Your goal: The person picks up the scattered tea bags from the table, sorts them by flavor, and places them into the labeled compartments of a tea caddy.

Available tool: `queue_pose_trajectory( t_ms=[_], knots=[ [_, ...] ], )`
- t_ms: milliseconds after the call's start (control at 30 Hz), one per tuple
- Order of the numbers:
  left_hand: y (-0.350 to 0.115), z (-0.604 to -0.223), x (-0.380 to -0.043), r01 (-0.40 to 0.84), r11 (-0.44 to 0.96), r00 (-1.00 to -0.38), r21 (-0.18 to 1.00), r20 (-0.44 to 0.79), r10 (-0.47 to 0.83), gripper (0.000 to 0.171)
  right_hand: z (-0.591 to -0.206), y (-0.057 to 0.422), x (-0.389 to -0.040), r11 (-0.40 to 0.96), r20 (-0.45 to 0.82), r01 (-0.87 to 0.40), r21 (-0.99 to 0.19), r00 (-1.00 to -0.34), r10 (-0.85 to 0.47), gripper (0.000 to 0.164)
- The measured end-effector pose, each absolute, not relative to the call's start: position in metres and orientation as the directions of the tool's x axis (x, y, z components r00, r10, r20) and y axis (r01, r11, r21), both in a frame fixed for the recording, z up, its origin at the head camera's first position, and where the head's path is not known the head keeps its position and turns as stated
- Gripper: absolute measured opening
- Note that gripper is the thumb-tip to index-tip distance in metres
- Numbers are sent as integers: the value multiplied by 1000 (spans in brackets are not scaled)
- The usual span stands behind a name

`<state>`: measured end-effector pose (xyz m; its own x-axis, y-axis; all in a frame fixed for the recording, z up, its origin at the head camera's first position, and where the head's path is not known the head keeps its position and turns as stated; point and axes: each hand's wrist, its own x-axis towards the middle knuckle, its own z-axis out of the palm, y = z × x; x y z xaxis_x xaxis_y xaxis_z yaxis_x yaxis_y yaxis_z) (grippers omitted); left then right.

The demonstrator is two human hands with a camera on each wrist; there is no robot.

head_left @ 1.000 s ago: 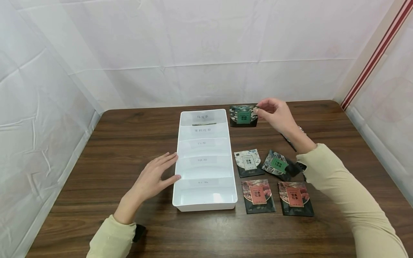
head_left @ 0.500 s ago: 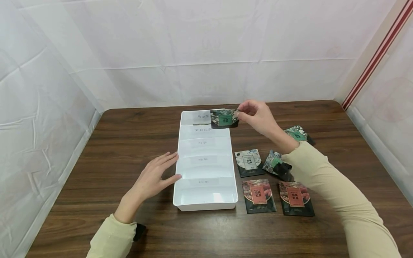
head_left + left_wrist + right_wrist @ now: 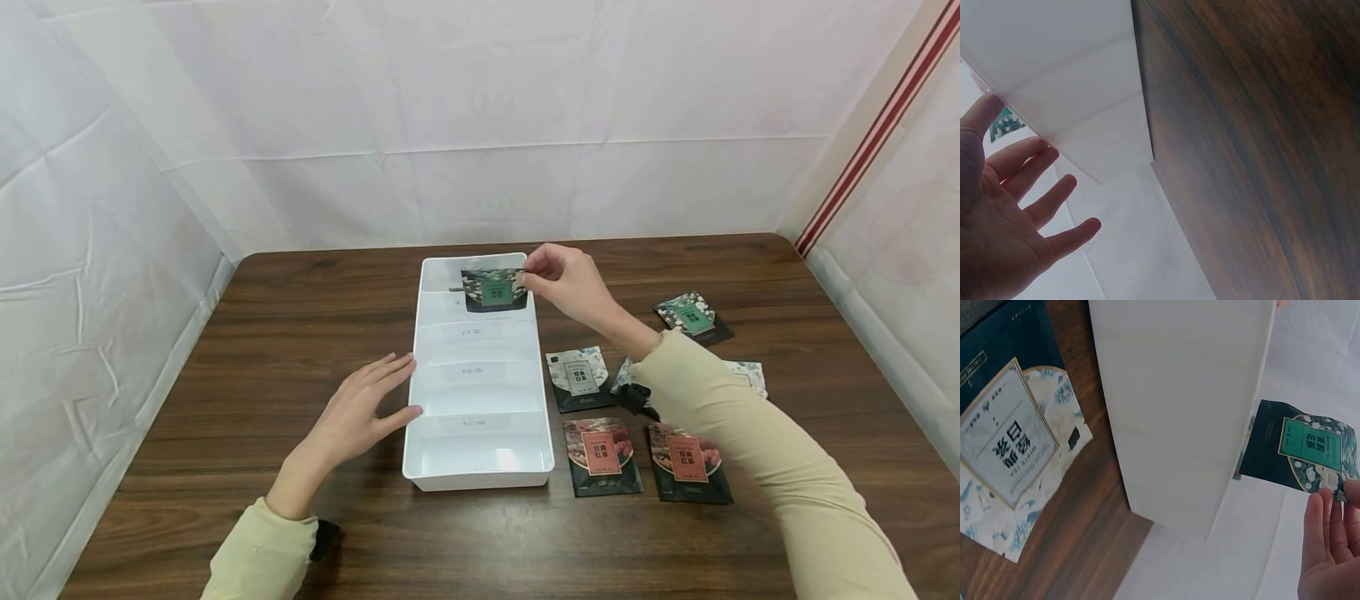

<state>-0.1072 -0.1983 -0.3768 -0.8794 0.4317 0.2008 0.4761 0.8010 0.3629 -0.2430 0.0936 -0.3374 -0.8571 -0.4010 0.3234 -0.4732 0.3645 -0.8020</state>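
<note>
My right hand [image 3: 573,283] pinches the corner of a dark tea sachet with a green label [image 3: 495,292]. The sachet hangs over the rear compartments of a white divided box [image 3: 483,479], hiding some of their paper labels. In the right wrist view the held sachet [image 3: 1300,450] is just beyond the rim of the box wall [image 3: 1179,394], with fingertips at its edge. My left hand [image 3: 352,417] has its fingers spread, fingertips touching the box's left rim. The left wrist view shows that hand [image 3: 1016,200] with loosely extended fingers beside the white wall.
Right of the box lie a white-label tea sachet [image 3: 579,379], a red-label sachet [image 3: 602,457], another red one [image 3: 690,462] and a green-label sachet [image 3: 693,317]. My right sleeve [image 3: 720,400] partly covers others. White sheeting [image 3: 480,125] hangs behind the wooden table [image 3: 300,308].
My right hand has carried the green-label sachet leftward from beside the box to over its rear compartments, lowering it slightly. The green-label sachet at the right has come into view. The left hand stays put.
</note>
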Motion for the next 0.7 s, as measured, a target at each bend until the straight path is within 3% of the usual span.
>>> queue_pose_trajectory(
  t_ms=[467, 700],
  knots=[
    [-198, -378, -107, 486, 797, -874, 357, 216, 436, 61, -354, 76, -237, 411, 297, -486, -771, -846, -442, 8],
    [-198, -378, -106, 487, 797, -873, 357, 218, 436, 60, -367, 75, -245, 428, 304, -540, -725, -808, -505, 5]
  ],
)
